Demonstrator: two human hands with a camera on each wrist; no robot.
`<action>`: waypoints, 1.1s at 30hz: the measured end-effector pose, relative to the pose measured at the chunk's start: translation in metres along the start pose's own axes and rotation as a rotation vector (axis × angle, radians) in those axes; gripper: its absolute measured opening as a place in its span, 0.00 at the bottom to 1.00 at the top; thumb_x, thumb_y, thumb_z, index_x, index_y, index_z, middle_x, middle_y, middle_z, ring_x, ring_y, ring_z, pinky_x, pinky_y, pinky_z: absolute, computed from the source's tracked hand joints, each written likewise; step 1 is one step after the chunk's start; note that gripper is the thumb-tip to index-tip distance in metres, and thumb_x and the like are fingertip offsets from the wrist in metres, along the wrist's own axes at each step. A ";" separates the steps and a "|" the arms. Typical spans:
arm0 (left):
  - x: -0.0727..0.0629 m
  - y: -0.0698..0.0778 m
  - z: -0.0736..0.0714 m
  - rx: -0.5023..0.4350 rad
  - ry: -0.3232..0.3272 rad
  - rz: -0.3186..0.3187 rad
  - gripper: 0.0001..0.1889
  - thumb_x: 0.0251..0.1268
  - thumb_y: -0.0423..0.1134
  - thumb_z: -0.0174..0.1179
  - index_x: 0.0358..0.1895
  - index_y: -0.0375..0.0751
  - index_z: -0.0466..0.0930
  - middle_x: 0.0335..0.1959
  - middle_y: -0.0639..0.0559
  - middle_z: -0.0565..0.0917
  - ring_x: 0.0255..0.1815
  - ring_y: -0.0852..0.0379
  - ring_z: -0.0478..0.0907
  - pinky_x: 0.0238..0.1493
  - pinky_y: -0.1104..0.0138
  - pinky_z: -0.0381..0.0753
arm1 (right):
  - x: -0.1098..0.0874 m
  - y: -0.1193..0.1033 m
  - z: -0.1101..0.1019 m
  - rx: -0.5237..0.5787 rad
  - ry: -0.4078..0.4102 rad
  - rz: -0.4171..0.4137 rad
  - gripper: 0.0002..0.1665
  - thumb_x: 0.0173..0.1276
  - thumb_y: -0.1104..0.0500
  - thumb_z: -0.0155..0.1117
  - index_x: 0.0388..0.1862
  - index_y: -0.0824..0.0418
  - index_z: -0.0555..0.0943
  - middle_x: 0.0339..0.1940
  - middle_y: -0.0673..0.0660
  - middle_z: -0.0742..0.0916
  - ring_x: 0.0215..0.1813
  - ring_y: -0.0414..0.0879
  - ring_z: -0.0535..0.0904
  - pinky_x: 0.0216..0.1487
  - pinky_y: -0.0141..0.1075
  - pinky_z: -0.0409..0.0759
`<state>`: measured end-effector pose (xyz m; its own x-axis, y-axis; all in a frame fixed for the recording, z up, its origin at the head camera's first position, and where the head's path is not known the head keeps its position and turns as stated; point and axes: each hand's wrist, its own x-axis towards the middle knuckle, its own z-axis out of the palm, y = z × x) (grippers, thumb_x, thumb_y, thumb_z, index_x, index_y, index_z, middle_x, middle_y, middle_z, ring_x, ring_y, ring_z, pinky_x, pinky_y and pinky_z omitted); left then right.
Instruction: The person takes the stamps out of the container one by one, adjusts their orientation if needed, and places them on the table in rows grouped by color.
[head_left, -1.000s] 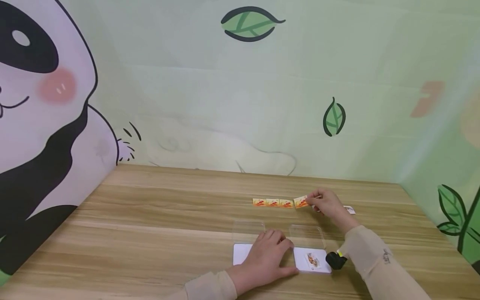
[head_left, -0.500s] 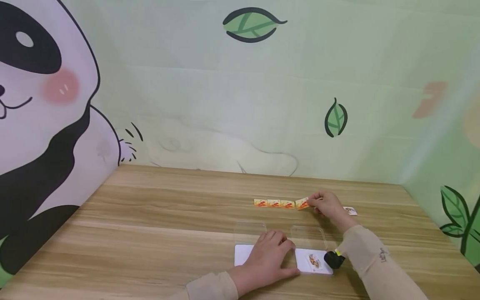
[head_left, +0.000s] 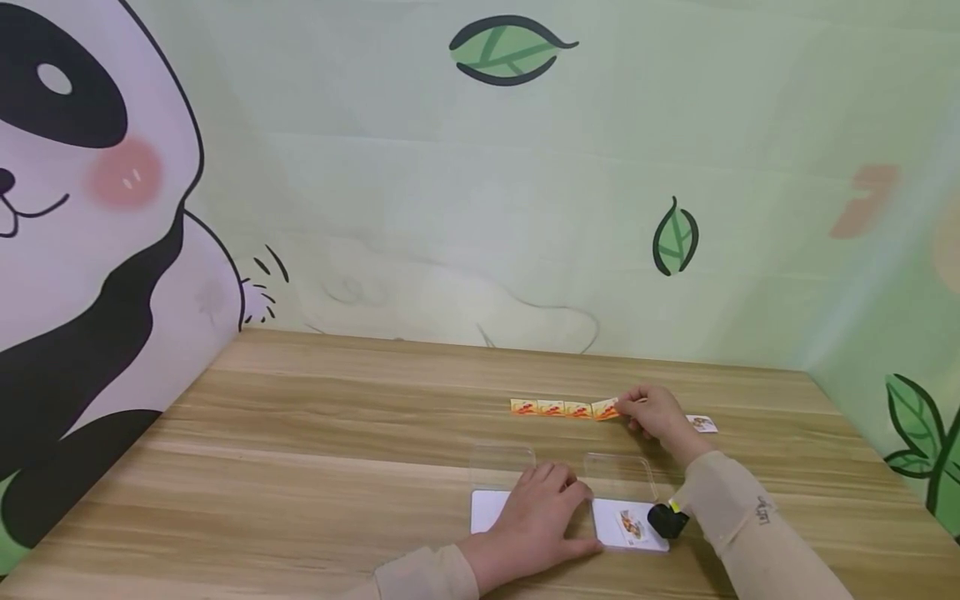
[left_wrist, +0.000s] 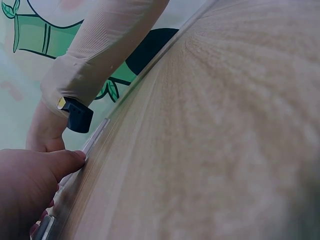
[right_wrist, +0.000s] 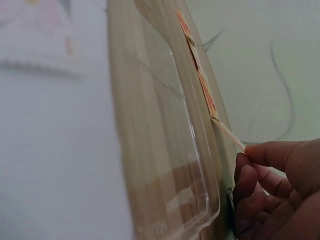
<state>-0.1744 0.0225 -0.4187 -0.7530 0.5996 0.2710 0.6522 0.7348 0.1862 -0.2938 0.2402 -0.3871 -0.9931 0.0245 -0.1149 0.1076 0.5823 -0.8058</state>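
My right hand (head_left: 654,412) pinches the right end of an orange-and-yellow stamp (head_left: 604,409) between thumb and fingertips. That stamp is at the right end of a row of matching stamps (head_left: 551,408) and tilts up from it. In the right wrist view the pinched stamp (right_wrist: 231,136) slants from the row to the fingertips. My left hand (head_left: 536,517) rests over the two white-based plastic cases, partly covering the left case (head_left: 489,507). Its thumb and index fingertip touch the left edge of the right case (head_left: 606,529), which has a pictured stamp (head_left: 632,527) on it.
Clear lids stand open behind the cases, a left lid (head_left: 502,465) and a right lid (head_left: 619,475). Another white pictured stamp (head_left: 702,424) lies beyond the right wrist, partly hidden. A black wrist camera (head_left: 666,521) overlaps the right case's edge. A printed wall backs the wooden table (head_left: 300,450).
The pinched stamp has come down slightly toward the row, with my right hand. My left hand stays in place on the cases. The head view has shifted a little.
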 end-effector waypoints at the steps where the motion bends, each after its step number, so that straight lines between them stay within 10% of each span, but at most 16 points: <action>1: 0.000 0.000 0.000 0.000 0.000 -0.001 0.25 0.55 0.65 0.62 0.51 0.55 0.78 0.47 0.58 0.74 0.51 0.60 0.69 0.59 0.60 0.71 | 0.000 0.000 0.000 -0.002 0.001 -0.001 0.10 0.67 0.61 0.58 0.39 0.70 0.75 0.18 0.47 0.77 0.21 0.38 0.71 0.21 0.30 0.68; 33: -0.001 -0.001 0.002 0.021 0.037 0.017 0.25 0.55 0.65 0.62 0.49 0.55 0.78 0.45 0.59 0.74 0.50 0.61 0.69 0.56 0.64 0.70 | 0.001 -0.002 0.000 -0.177 0.040 -0.055 0.11 0.61 0.60 0.63 0.36 0.69 0.77 0.16 0.48 0.77 0.19 0.38 0.70 0.19 0.30 0.68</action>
<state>-0.1746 0.0224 -0.4211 -0.7378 0.6004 0.3085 0.6626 0.7314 0.1614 -0.2946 0.2391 -0.3850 -0.9987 0.0187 -0.0479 0.0468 0.7175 -0.6950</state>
